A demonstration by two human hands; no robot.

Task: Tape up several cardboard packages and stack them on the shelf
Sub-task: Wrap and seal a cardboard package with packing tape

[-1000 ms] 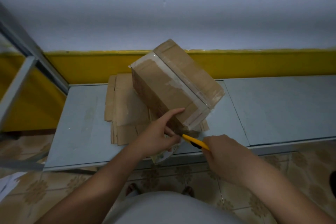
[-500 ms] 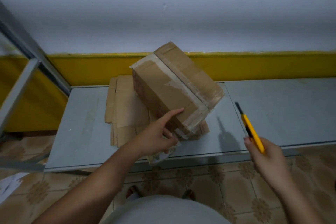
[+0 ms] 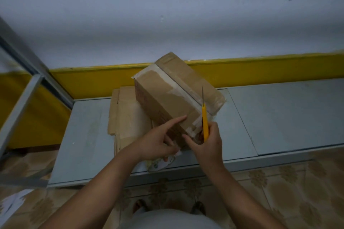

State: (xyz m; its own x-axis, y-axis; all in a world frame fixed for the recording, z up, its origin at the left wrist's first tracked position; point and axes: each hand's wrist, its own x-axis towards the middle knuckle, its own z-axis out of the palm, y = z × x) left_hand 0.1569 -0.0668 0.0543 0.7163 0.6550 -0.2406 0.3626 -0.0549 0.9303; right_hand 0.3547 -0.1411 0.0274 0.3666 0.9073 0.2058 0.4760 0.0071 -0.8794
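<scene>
STEADY HANDS NEEDED: A person works over a taped cardboard box (image 3: 167,98) set askew on a pile of flattened cardboard (image 3: 126,117), on the left part of a grey shelf deck (image 3: 288,113), its far corner toward the yellow wall band. The R hand (image 3: 208,141) is wrapped round a yellow utility knife (image 3: 204,122). Its blade (image 3: 202,96) is out and points far, up across the box's near-right corner & the clear tape (image 3: 178,87) there. The L hand (image 3: 158,143) lays a straight index finger (image 3: 176,120) on the box's near edge. Its other fingers are curled under; whether they hold the pale printed item (image 3: 160,163) below can't be told. Poss. a tape roll.

Risks, as judged here:
- **Cut finger:** the bare blade sits just beside the L fingers, w/ both hands crowded at one corner. A slip, or tape giving suddenly, could send the edge into a finger.
- **Torn tape:** the box rests on loose sheets, not flat on the deck. Knife pressure may make it slide or rock, tearing the tape instead of trimming it clean.
- **Scored flap:** cut too deep & the flap or contents get scored, so the seal needs redoing before stacking.
- **Dropped item:** the pale item sits at the deck's near lip, above the tiled floor (image 3: 279,191). A nudge could drop it.
</scene>
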